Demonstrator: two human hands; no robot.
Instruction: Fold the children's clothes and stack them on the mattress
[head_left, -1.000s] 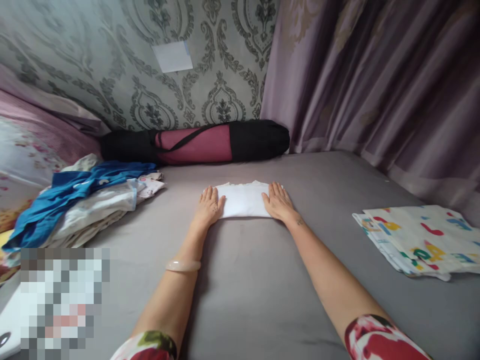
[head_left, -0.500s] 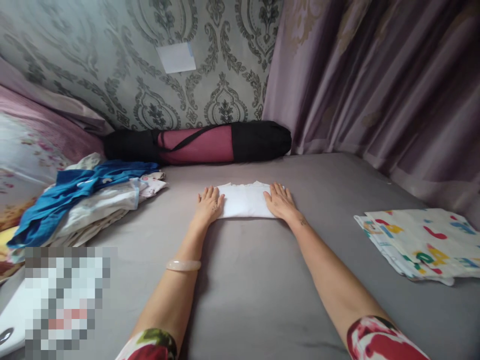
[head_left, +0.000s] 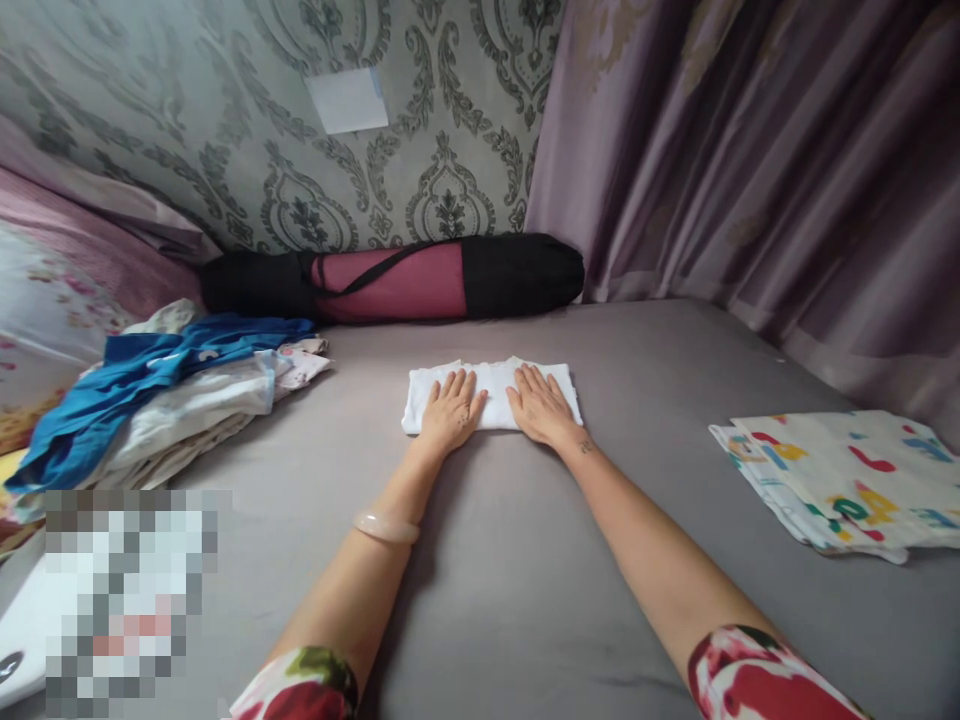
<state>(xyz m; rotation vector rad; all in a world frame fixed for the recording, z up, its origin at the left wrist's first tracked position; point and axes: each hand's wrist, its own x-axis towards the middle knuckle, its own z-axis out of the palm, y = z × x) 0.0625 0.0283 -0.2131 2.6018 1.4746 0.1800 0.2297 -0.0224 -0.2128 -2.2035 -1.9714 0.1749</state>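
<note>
A folded white cloth (head_left: 495,398), perhaps a garment, lies flat on the grey sheet (head_left: 525,560) in front of me. My left hand (head_left: 452,408) rests palm down on its left half, fingers spread and pointing away. On the right half lies my right hand (head_left: 541,405), also flat with the fingers apart. A strip of white shows between the two hands, and both outer ends of the cloth stick out past them. A pale bangle (head_left: 386,526) circles my left wrist.
To the left is a loose pile of clothes with a blue garment (head_left: 150,365) on top. Folded letter-print cloths (head_left: 862,475) lie at the right. A long black and maroon bag (head_left: 397,280) runs along the wall. A partly blurred white object (head_left: 30,630) sits at lower left.
Both hands have moved inward from the ends of the white cloth onto its middle part, uncovering its outer ends. The view has shifted slightly.
</note>
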